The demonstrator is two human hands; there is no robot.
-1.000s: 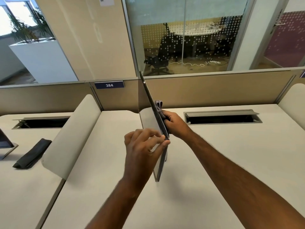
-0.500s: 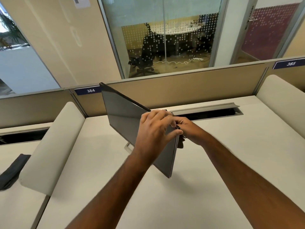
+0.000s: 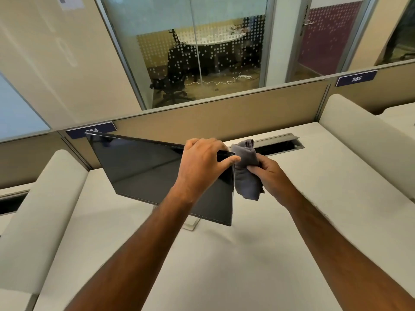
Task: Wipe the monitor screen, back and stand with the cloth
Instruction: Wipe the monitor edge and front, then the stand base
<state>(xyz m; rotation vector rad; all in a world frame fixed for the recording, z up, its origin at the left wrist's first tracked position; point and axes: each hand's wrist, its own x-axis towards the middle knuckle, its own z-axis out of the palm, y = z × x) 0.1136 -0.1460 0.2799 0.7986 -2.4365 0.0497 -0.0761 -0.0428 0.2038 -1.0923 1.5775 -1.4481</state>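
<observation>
A black flat monitor [image 3: 143,169] stands on the white desk [image 3: 224,265], its dark screen turned toward me and angled to the left. My left hand [image 3: 202,163] grips the monitor's top right corner, thumb on the front edge. My right hand [image 3: 267,176] holds a folded grey cloth [image 3: 246,173] just off the monitor's right edge, beside the left thumb. A bit of the silver stand base [image 3: 190,225] shows under the screen's lower edge. The monitor's back is hidden.
Padded cream dividers flank the desk at left [image 3: 45,209] and right [image 3: 363,144]. An open cable slot [image 3: 280,147] lies behind the cloth, below the beige partition [image 3: 224,117]. Glass walls stand beyond.
The monitor has swung round from edge-on to screen facing me. My right hand with the cloth came out from behind it to its right edge. The camera turned right.
</observation>
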